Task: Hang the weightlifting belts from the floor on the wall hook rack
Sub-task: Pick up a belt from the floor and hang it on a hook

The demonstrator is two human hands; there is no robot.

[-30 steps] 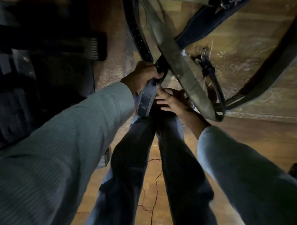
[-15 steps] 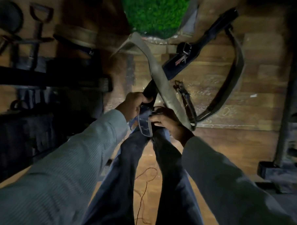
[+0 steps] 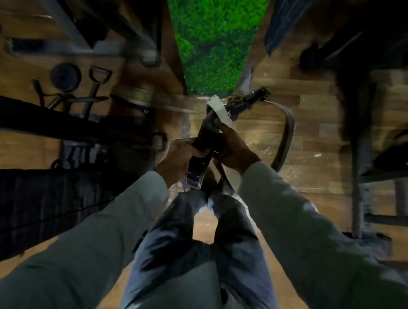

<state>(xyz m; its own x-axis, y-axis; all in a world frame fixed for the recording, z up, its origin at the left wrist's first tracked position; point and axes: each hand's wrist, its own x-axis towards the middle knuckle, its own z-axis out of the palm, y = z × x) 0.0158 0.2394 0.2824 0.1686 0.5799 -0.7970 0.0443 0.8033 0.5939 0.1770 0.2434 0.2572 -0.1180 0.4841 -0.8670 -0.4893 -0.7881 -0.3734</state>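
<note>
gripping the bunched belts point(image 3: 203, 140), left hand point(image 3: 178, 156) beside right hand point(image 3: 235, 150)

We see a green grass strip point(image 3: 217, 44) on the brown wood floor point(image 3: 313, 117), and a round black weight point(image 3: 65, 77) nearby.

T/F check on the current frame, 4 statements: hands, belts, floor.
1. Both hands grip the bundled belts. True: left hand and right hand are closed on the dark belt.
2. The belts already hang on a wall hook. False: they are held in the hands, over the person's legs.
3. A strip of green turf lies ahead. True.
4. The floor is bare concrete. False: the wooden floor shows planks.
</note>
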